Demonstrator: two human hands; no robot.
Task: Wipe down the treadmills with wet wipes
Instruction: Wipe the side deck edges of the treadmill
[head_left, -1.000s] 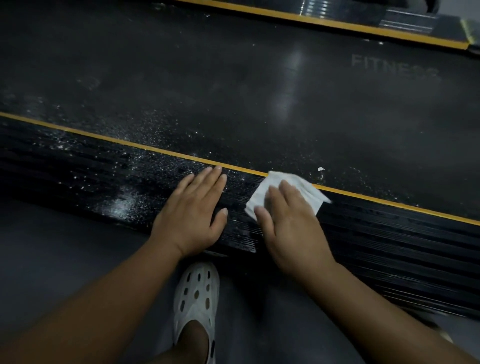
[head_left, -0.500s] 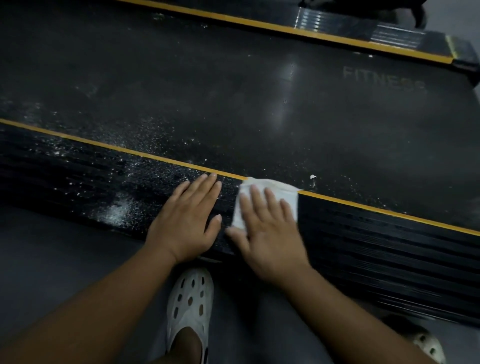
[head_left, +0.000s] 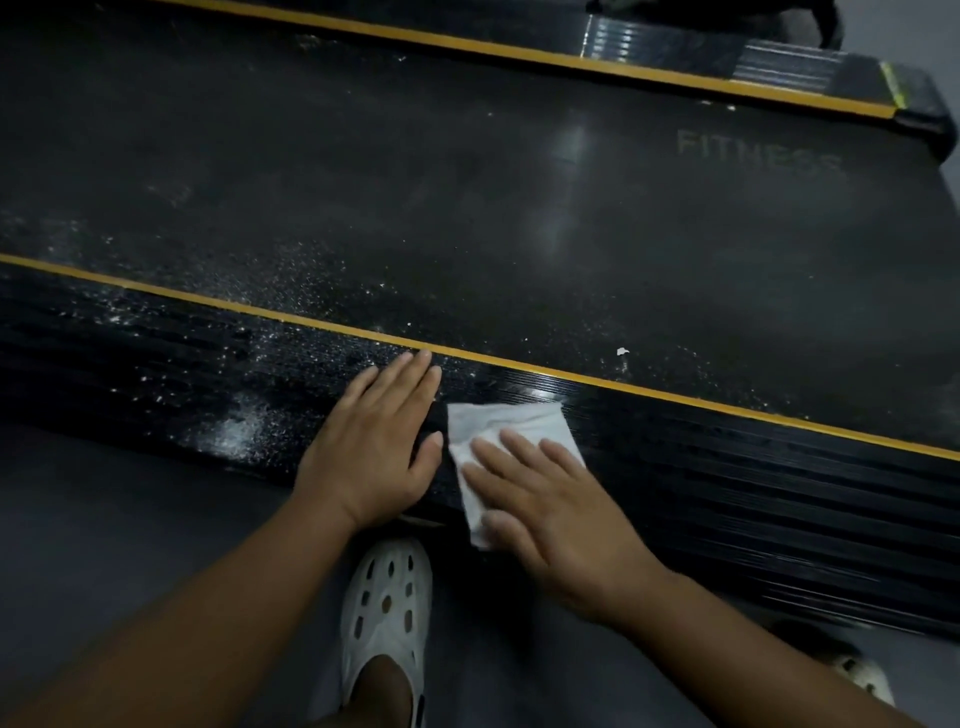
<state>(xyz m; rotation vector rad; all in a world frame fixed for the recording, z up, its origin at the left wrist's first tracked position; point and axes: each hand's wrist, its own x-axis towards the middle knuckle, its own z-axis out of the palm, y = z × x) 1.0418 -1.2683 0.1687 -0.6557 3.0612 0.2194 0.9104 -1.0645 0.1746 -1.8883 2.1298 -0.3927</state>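
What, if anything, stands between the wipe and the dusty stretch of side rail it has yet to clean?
The flat left hand rests on the ribbed black side rail, directly between the white wet wipe under the right hand and the white dust patch.

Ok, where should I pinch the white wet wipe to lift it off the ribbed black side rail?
Probably the white wet wipe's far edge, from above on the yellow-stripe side: it lies flat on the ribbed black side rail, and the right hand covers its near half.

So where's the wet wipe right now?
In the head view the wet wipe lies flat on the treadmill's near side rail, pressed under the right hand, just right of the left hand.
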